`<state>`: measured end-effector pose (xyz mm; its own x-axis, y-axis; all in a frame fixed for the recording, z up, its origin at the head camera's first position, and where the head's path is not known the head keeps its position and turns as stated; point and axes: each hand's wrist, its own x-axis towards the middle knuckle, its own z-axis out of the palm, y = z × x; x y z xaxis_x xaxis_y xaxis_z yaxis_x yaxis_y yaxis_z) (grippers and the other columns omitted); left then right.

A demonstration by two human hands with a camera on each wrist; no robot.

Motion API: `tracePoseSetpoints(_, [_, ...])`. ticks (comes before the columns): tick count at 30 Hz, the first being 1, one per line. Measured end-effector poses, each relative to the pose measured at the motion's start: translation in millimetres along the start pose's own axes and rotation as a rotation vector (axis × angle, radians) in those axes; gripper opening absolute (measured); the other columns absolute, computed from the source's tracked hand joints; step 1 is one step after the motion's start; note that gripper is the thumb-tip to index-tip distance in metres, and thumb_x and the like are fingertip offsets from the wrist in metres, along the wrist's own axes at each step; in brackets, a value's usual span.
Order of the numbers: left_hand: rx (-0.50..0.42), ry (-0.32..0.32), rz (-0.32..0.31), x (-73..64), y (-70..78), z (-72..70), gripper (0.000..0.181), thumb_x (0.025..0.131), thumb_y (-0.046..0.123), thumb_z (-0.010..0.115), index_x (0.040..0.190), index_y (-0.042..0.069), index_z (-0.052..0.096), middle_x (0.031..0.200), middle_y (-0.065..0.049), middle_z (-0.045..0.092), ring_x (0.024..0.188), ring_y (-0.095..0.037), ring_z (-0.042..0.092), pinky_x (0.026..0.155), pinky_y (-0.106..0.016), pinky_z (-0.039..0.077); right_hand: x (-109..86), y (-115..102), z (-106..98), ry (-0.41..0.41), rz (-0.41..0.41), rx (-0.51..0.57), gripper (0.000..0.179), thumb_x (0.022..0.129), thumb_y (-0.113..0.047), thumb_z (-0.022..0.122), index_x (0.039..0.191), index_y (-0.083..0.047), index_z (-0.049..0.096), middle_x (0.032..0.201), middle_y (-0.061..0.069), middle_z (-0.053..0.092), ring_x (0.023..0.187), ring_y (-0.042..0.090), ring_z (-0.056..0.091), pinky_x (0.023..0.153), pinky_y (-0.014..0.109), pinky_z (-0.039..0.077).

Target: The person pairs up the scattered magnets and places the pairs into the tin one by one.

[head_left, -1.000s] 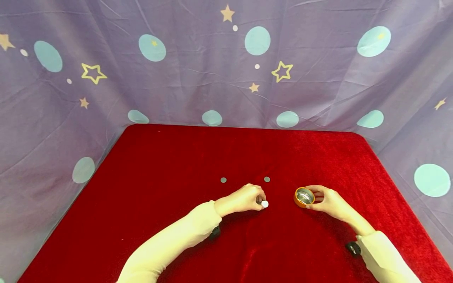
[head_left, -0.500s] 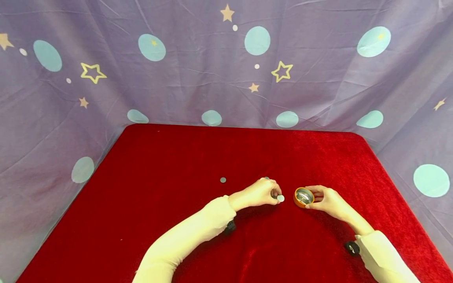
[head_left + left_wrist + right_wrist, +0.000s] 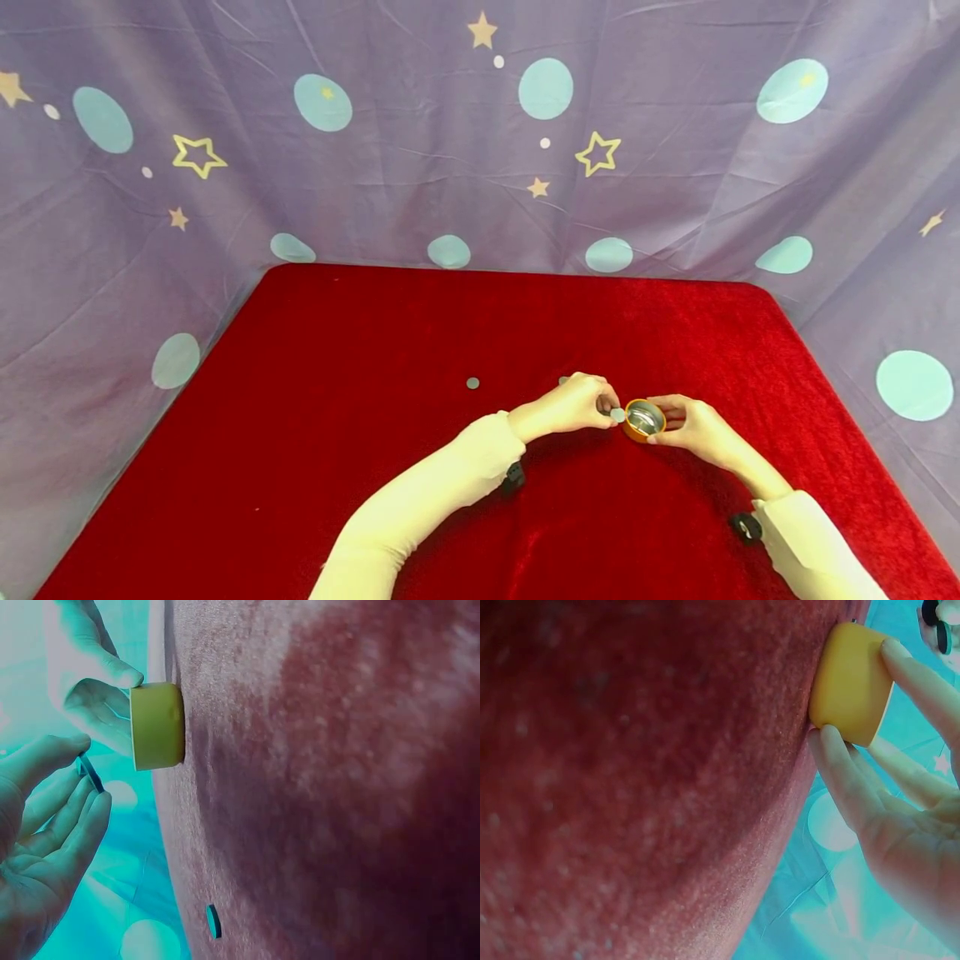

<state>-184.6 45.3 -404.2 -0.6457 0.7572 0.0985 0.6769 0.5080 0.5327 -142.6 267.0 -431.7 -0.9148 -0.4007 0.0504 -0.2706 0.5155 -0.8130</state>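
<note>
A purple curtain printed with stars and blue ovals hung behind a spread of red cloth. In the head view, a person in pale sleeves pinched a thin disc in the left hand, just beside the rim of a small orange tin, which the right hand grasped from the opposite side. A second disc lay on the cloth beyond the left forearm, and a third disc was partly hidden behind the left hand. From the left wrist, the pinched disc showed edge-on between thumb and fingertips, apart from the tin, which stood upright on the cloth; a loose disc lay low in the view. The held piece looked light, stiff and smooth, liable to slip if squeezed unevenly, and best taken by opposite edges. From the right wrist, the digits spanned the tin's wall on two sides. It appeared rigid and fairly light, apt to slide if nudged, its side the surest hold. Dark shapes by the cut-off left hand were too little seen to identify.
</note>
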Motion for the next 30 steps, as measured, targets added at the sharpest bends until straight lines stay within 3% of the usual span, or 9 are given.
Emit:
tracePoseSetpoints(19, [-0.031, 0.023, -0.031, 16.8, 10.6, 15.5, 0.022, 0.074, 0.017, 0.072, 0.092, 0.006, 0.067, 0.085, 0.002, 0.061, 0.071, 0.0, 0.055, 0.062, -0.004, 0.038, -0.2, 4, 0, -0.007, 0.027, -0.018, 0.052, 0.069, -0.012, 0.074, 0.112, 0.009, 0.053, 0.103, 0.021, 0.06, 0.089, 0.03, 0.061, 0.07, 0.025, 0.05])
tracePoseSetpoints(30, [-0.021, 0.083, -0.019, 21.8, 14.3, 24.6, 0.021, 0.074, 0.018, 0.071, 0.091, 0.006, 0.068, 0.083, 0.002, 0.063, 0.072, 0.0, 0.056, 0.062, -0.003, 0.038, -0.1, 3, 0, 0.002, 0.029, -0.035, 0.053, 0.07, -0.013, 0.074, 0.112, 0.011, 0.052, 0.104, 0.022, 0.059, 0.09, 0.029, 0.06, 0.07, 0.026, 0.05])
